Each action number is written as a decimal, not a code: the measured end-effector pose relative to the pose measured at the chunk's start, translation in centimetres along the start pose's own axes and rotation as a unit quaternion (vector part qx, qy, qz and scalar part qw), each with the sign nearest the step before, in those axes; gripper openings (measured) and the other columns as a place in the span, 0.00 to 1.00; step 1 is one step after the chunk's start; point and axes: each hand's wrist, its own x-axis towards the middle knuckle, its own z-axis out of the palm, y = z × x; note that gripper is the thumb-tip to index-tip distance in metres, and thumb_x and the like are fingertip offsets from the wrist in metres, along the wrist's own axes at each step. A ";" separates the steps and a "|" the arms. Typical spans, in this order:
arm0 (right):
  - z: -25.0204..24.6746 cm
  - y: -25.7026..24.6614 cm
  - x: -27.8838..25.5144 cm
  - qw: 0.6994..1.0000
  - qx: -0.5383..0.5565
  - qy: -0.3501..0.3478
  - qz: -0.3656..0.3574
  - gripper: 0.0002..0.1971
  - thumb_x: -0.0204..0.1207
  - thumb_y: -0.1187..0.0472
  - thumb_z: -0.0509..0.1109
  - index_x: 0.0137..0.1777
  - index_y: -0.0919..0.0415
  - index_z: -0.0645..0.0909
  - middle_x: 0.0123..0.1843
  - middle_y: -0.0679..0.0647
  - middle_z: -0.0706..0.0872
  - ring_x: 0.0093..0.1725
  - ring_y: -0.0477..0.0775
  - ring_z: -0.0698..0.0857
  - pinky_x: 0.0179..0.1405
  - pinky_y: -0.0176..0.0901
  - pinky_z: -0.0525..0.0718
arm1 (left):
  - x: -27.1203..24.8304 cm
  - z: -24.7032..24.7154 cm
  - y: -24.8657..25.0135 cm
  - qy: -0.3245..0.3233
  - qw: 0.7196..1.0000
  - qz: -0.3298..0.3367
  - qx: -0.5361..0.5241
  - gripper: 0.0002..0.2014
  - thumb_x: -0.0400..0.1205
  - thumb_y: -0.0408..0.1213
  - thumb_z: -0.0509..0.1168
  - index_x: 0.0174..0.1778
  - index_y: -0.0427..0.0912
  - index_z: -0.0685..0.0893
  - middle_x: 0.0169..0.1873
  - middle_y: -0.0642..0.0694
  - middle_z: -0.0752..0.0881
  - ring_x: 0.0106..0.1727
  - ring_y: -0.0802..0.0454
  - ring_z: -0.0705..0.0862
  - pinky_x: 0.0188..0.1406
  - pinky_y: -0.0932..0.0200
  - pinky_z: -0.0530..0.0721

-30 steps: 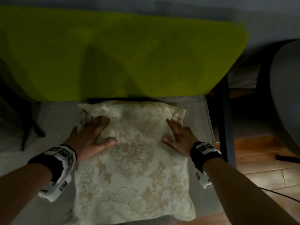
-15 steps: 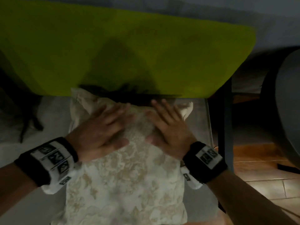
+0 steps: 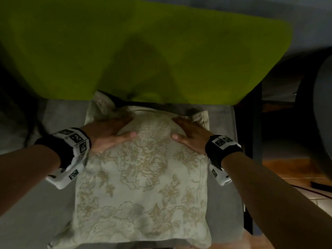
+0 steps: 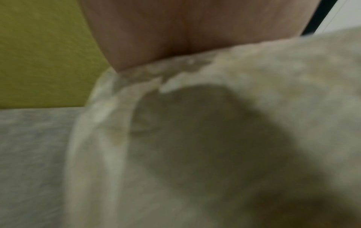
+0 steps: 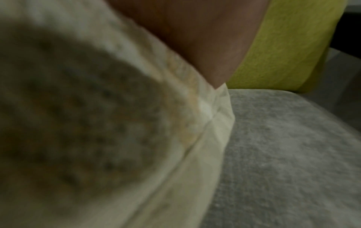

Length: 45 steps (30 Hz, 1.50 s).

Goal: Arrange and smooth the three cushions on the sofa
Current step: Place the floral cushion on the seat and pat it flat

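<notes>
A cream cushion (image 3: 142,186) with a tan floral pattern lies flat on the grey sofa seat (image 3: 32,212), its far edge against the lime-green backrest (image 3: 143,47). My left hand (image 3: 111,133) presses flat on the cushion's upper left part, fingers straight. Flat on the upper right part lies my right hand (image 3: 190,135), thumb pointing inward. In the left wrist view the palm (image 4: 195,27) sits on the cushion fabric (image 4: 254,92). The right wrist view shows the palm (image 5: 195,34) on the cushion's seamed edge (image 5: 207,123). Only this one cushion is in view.
A black frame post (image 3: 251,141) stands at the seat's right end, with wooden floor (image 3: 291,169) beyond it. A dark rounded object (image 3: 321,108) fills the right edge. Grey seat (image 5: 293,154) lies open on both sides of the cushion.
Both hands slid apart from the cushion's top centre toward its upper corners, staying flat on it. The cushion's far edge now lies flatter against the backrest.
</notes>
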 end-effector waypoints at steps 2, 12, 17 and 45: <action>-0.1 1.1 0.1 1.000 -0.011 -0.001 0.017 0.50 0.66 0.11 0.38 0.87 0.31 0.41 0.93 0.43 0.46 0.91 0.58 0.47 0.88 0.67 0.45 | -0.4 -0.5 -1.0 -0.024 0.999 -0.042 0.005 0.48 0.72 0.83 0.34 0.86 0.64 0.39 0.88 0.56 0.44 0.88 0.51 0.49 0.85 0.48 0.49; -2.6 5.8 -2.2 0.987 -0.117 0.034 0.109 0.39 0.82 0.25 0.44 0.89 0.39 0.41 0.92 0.55 0.50 0.91 0.63 0.48 0.86 0.72 0.50 | -2.3 -0.9 -6.0 0.033 0.982 -0.170 -0.069 0.33 0.82 0.71 0.40 0.84 0.72 0.46 0.86 0.43 0.61 0.83 0.39 0.65 0.81 0.49 0.61; -3.9 4.3 -3.4 0.885 0.381 0.211 0.166 0.20 0.82 0.32 0.62 0.66 0.40 0.80 0.67 0.52 0.85 0.65 0.61 0.84 0.66 0.51 0.80 | -2.0 -2.4 -6.5 0.112 0.926 -0.007 -0.361 0.19 0.92 0.43 0.52 0.66 0.58 0.88 0.55 0.29 0.82 0.50 0.37 0.87 0.57 0.56 0.80; 8.2 1.5 -7.8 0.968 0.052 0.120 -0.214 0.37 0.83 0.29 0.52 0.88 0.29 0.40 0.91 0.48 0.30 0.91 0.60 0.35 0.81 0.81 0.60 | -7.7 11.0 -4.2 0.165 0.981 0.073 -0.066 0.44 0.74 0.80 0.47 0.84 0.72 0.37 0.85 0.64 0.32 0.88 0.55 0.41 0.82 0.50 0.62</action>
